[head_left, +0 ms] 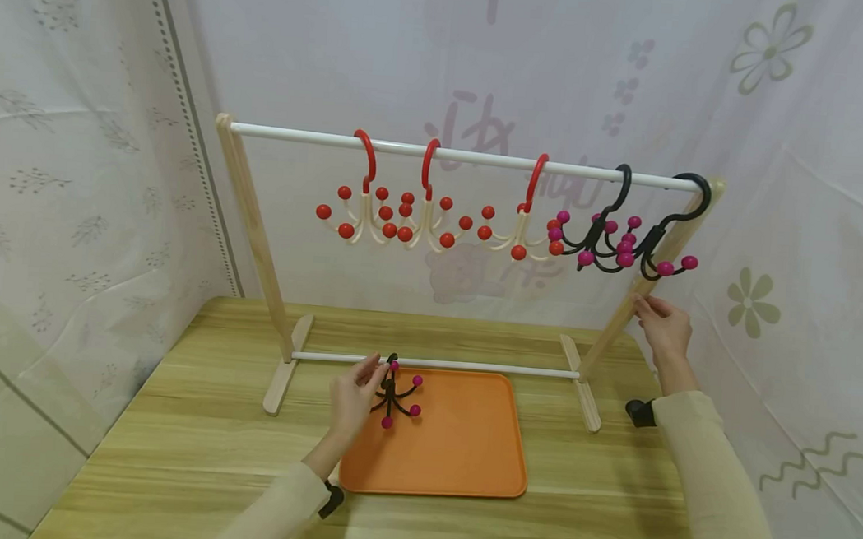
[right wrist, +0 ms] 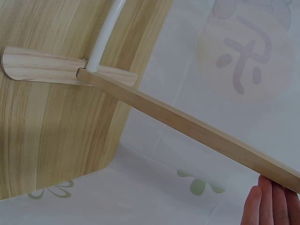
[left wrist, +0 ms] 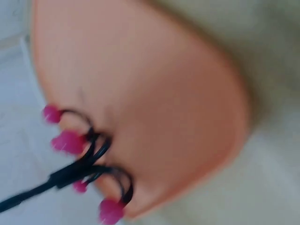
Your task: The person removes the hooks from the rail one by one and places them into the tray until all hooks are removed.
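Observation:
My left hand [head_left: 353, 397] pinches a black claw-shaped hanger [head_left: 390, 392] with pink ball tips near its upper part, above the orange tray [head_left: 458, 436]. In the left wrist view the same hanger [left wrist: 77, 171] hangs over the tray, while the hand is out of that view. At the right post [head_left: 617, 322] of a wooden rack, my right hand [head_left: 665, 329] touches the wood below the rail. The right wrist view shows its fingers [right wrist: 266, 201] straight against the post's edge.
From the rack's white upper rail [head_left: 284, 133] hang three red-hooked hangers [head_left: 428, 199] and two black ones [head_left: 593, 230] bunched at the right end. A lower white bar [head_left: 470, 366] runs behind the tray. Printed curtains [head_left: 385, 52] surround the wooden table [head_left: 190, 453].

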Demonstrator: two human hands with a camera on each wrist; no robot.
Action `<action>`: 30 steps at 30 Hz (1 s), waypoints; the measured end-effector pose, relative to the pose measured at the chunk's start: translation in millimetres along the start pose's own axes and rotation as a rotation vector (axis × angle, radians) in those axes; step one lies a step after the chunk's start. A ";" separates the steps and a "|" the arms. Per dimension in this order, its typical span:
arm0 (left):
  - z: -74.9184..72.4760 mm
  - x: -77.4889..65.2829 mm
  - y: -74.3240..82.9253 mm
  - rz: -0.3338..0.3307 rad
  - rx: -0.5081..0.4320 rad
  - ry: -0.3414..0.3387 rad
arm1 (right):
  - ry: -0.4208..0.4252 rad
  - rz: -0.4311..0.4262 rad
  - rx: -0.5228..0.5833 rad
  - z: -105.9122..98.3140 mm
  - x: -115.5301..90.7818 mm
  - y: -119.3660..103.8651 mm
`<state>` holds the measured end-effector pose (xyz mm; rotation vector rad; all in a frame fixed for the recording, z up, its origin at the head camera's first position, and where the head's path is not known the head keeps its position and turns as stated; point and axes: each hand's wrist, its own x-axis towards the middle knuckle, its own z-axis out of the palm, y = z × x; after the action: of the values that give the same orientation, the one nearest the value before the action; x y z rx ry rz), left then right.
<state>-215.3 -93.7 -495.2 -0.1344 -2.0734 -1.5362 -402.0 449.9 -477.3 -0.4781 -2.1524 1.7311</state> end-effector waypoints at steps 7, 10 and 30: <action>-20.4 44.2 40.5 0.162 -0.021 0.095 | -0.032 -0.017 0.039 -0.7 -11.4 -11.5; -31.1 58.5 71.4 0.173 -0.036 0.105 | -0.050 -0.040 0.048 0.2 -26.6 -25.7; -67.5 131.9 153.9 0.262 -0.060 0.171 | -0.022 -0.006 -0.146 17.5 -138.8 -131.1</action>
<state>-241.5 -133.8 -287.0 -0.2762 -1.7995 -1.3988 -293.4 344.5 -359.6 -0.4912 -2.3037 1.5902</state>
